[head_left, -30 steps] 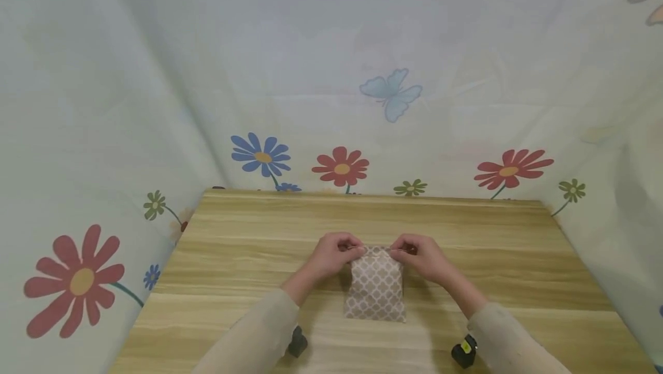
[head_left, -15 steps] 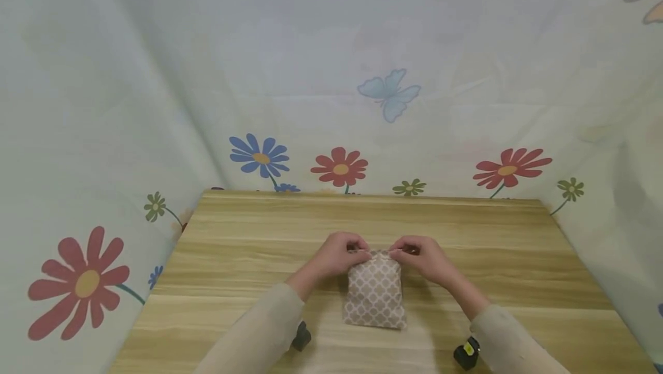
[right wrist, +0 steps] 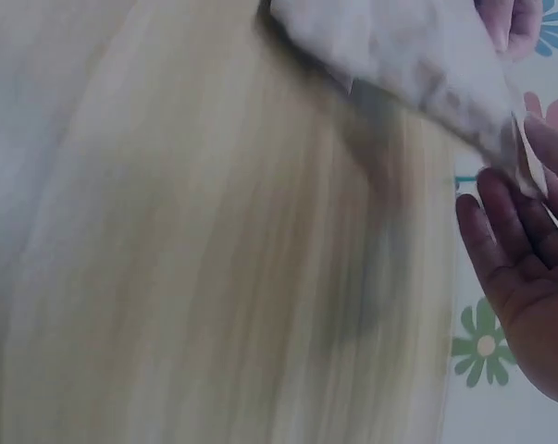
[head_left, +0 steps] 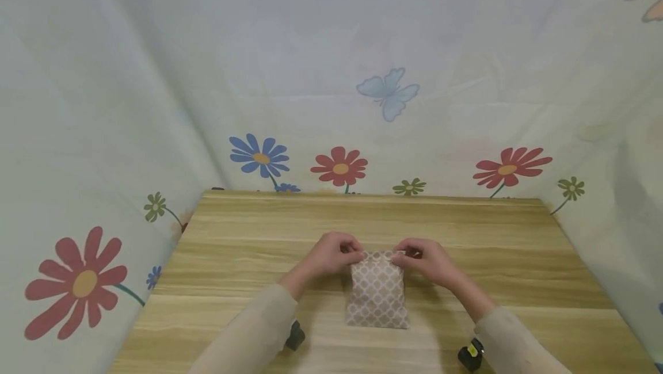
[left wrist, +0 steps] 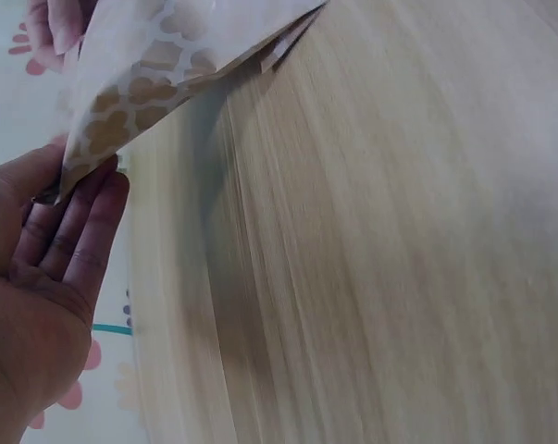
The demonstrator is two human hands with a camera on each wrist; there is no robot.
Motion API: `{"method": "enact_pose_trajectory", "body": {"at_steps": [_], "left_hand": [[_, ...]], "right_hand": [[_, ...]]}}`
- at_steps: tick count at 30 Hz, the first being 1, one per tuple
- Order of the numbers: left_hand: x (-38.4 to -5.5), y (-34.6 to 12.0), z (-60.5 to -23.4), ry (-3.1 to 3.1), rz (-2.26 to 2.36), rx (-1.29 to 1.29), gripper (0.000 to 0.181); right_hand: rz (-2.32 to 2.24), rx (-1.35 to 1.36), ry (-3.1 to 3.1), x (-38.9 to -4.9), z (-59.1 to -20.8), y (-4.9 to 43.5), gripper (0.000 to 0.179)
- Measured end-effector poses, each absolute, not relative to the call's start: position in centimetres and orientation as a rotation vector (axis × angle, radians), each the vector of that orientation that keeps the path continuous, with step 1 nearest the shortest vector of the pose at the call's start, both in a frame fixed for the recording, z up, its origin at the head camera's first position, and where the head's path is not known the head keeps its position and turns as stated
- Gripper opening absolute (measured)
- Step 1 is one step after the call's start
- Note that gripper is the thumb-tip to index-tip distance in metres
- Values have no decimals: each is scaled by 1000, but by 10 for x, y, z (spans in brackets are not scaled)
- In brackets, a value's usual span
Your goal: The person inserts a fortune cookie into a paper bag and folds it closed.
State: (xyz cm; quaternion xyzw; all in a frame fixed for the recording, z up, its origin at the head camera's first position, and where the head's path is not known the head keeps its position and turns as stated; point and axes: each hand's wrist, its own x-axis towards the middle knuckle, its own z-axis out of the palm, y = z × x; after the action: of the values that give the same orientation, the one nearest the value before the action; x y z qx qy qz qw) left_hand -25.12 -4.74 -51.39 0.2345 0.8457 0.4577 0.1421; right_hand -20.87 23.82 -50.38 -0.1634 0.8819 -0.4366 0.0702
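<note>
A small beige cloth pouch (head_left: 378, 296) with a white lattice pattern lies in front of me, its top edge toward the far side of the table. My left hand (head_left: 331, 254) pinches the top left corner between thumb and fingers. At the top right corner, my right hand (head_left: 429, 260) pinches the cloth the same way. The left wrist view shows the pouch (left wrist: 158, 74) hanging from the thumb and fingertips of my left hand (left wrist: 38, 305). In the right wrist view, blurred, a folded corner of the pouch (right wrist: 390, 55) sits in my right hand (right wrist: 533, 259). Whatever the pouch contains is hidden.
The wood-grain table (head_left: 248, 230) spreads around the pouch. A cloth backdrop (head_left: 290, 63) with printed flowers and a butterfly hangs behind and at both sides. Dark devices (head_left: 470, 355) sit at both wrists, by the sleeves (head_left: 248, 331).
My hands came together at the top of the pouch, bunching it, then moved apart again. The top edge is now spread wider and flatter, and the pouch sits slightly nearer to me.
</note>
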Motion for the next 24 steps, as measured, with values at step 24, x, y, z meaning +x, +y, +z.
{"method": "enact_pose_trajectory", "body": {"at_steps": [24], "left_hand": [[-252,-47,-525,2484,1308,703,5]], "right_hand": [[-1305,-588,2643,-217,-512,232,7]]}}
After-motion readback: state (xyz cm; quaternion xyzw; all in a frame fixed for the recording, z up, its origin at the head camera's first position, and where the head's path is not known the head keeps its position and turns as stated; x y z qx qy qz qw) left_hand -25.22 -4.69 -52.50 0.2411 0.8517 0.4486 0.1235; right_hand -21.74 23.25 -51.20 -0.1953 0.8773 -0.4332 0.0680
